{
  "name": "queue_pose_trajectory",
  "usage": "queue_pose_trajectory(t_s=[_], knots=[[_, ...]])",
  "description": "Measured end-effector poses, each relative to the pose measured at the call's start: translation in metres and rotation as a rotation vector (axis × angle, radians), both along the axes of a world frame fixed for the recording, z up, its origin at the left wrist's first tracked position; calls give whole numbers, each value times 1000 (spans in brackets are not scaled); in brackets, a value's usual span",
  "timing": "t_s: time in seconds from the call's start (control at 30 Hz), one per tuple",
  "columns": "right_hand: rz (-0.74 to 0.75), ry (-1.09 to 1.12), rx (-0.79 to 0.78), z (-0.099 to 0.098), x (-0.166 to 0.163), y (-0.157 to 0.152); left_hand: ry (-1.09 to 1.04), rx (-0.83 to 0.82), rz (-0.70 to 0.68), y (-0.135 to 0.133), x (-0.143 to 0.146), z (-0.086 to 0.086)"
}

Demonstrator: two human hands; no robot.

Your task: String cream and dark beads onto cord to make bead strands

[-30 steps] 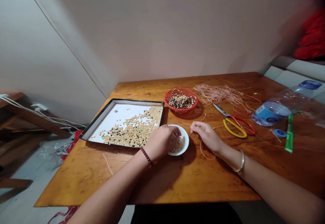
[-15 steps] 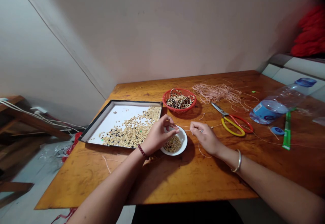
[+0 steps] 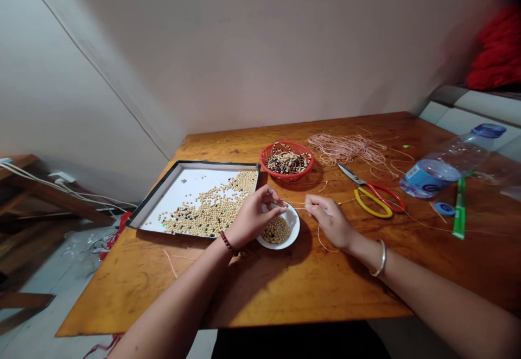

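Note:
A thin pale cord (image 3: 299, 207) runs taut between my two hands, above the edge of a small white bowl (image 3: 293, 228). My left hand (image 3: 260, 212) pinches its left end over the bowl; whether a bead sits between the fingertips I cannot tell. With curled fingers, my right hand (image 3: 328, 218) grips the cord to the right of the bowl, and a loose length hangs below that hand. Small tan beads (image 3: 277, 231) fill part of the bowl. Left of it lies a black-rimmed tray (image 3: 171, 182) with many tan and some dark beads spread inside.
Behind the bowl stands a red basket (image 3: 287, 175) of strung beads. A tangle of pink cord (image 3: 350, 148) lies at the back. To the right are scissors (image 3: 376, 199), a plastic bottle (image 3: 435, 177), a blue cap (image 3: 444, 209) and a green packet (image 3: 459, 209) on the wooden table (image 3: 325, 294).
Both hands keep almost the same place and grip on the cord. Only a very slight shift of the view shows.

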State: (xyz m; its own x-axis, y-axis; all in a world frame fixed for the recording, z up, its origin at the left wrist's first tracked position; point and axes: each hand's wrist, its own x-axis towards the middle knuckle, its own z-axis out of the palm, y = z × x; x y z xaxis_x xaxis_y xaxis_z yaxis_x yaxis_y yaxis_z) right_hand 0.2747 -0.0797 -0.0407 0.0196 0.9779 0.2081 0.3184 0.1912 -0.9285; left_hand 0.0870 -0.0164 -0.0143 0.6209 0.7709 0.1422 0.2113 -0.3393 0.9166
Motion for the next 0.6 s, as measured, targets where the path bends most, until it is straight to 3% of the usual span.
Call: queue_pose_trajectory(t_s=[0.6], knots=[[-5,-29,-2,-1,0,0,28,7,-2,-2,-1,2]])
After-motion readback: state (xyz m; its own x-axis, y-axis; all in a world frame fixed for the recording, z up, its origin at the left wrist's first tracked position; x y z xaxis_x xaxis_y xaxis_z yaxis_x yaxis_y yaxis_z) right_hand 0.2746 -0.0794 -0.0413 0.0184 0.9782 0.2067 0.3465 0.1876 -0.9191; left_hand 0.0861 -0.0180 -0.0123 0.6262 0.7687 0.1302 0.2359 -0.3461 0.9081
